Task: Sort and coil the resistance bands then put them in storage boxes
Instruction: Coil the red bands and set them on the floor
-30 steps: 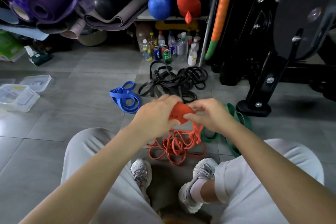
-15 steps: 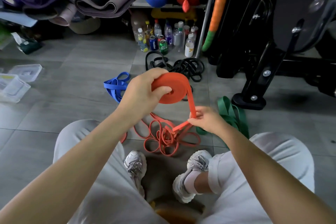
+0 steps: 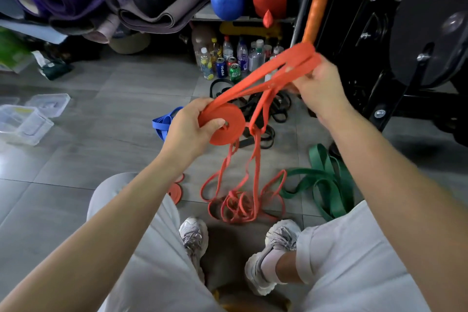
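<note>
Left hand (image 3: 188,126) grips the coiled orange band (image 3: 222,125); right hand (image 3: 317,86) pinches its loose strands up high, rest tangled on floor (image 3: 88,139).

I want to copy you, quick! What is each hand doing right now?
Left hand: grips the orange coil.
Right hand: pinches the loose orange band, pulled up and away from the coil.

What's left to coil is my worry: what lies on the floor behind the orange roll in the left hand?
Black bands lie heaped behind the orange roll; a blue band shows past the left hand. Roll and hand cover part of each.
</note>
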`<state>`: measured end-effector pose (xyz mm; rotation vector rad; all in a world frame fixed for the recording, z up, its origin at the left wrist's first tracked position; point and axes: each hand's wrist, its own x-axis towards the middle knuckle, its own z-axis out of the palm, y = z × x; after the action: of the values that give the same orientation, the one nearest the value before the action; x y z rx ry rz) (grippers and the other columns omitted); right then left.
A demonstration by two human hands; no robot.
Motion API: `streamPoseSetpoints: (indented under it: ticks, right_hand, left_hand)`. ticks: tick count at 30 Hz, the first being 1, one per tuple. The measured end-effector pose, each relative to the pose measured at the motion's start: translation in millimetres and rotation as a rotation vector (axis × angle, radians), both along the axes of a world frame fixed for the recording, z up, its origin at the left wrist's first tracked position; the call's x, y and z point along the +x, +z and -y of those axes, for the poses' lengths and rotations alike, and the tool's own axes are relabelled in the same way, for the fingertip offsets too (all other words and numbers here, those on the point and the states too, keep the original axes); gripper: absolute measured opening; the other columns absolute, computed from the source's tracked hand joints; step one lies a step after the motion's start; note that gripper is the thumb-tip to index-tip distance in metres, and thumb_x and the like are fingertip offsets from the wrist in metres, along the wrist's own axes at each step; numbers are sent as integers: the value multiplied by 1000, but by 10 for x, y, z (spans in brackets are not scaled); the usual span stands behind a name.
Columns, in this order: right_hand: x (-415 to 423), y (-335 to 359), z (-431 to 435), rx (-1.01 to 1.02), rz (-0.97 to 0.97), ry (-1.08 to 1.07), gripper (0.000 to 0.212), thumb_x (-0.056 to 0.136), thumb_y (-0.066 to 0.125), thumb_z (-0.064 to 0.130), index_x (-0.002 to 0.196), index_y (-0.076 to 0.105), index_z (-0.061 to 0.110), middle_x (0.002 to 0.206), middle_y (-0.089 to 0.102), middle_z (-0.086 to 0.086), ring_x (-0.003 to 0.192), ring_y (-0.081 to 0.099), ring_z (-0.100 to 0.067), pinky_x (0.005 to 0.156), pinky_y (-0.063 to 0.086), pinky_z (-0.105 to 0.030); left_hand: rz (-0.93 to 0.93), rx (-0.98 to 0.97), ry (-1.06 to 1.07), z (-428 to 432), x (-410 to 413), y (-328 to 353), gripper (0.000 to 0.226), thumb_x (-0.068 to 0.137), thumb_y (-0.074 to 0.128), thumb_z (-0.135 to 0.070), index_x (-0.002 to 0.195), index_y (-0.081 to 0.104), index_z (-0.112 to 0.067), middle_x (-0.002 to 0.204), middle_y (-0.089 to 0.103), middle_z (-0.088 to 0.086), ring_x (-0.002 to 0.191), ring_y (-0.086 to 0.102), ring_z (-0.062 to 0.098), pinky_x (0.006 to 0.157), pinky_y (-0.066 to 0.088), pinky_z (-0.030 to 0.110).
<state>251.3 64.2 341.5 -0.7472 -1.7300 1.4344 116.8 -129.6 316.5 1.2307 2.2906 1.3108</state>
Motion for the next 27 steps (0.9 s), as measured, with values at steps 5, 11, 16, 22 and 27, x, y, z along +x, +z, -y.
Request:
streamPoseSetpoints:
  ticks: [5, 11, 16, 22, 27]
  right_hand:
    - [25, 12, -10, 330, 257, 15, 17, 84, 64, 6, 96, 57, 17, 77, 62, 11, 73, 65, -5, 72, 51, -19]
    - [311, -726, 99, 295, 696, 88, 15, 82, 64, 12, 94, 68, 19, 79, 68, -1, 82, 65, -22, 77, 49, -32]
    - [515, -1239, 332, 161, 896, 396, 26, 77, 75, 25, 100, 63, 26, 87, 66, 6, 74, 61, -7, 72, 46, -18]
    - [631, -1854, 530, -67, 1154, 632, 44, 80, 72, 18, 120, 57, 8, 111, 65, -12, 99, 63, -25, 68, 50, -19]
    - [635, -2192, 414, -35, 1267, 571, 41, 81, 70, 28, 117, 60, 12, 112, 64, -6, 99, 61, -19, 87, 46, -31]
  left_hand:
    - [30, 27, 29, -3, -43, 14, 27, 83, 68, -11, 108, 61, -18, 84, 57, -22, 79, 57, 0, 71, 44, 14]
    - [72, 155, 112, 101, -146, 90, 26, 83, 68, -10, 99, 55, -26, 89, 61, -10, 83, 61, 14, 73, 51, 24]
    - [29, 97, 71, 142, -207, 102, 26, 82, 68, -8, 103, 60, -20, 93, 63, -4, 87, 60, 14, 81, 48, 28]
    - [-46, -150, -49, 114, -151, -166, 26, 81, 69, -13, 106, 63, -19, 87, 60, -13, 84, 58, 12, 76, 42, 22]
    - [-54, -240, -45, 144, -285, -347, 24, 82, 68, -17, 103, 61, -27, 80, 58, -24, 73, 56, -4, 65, 39, 8]
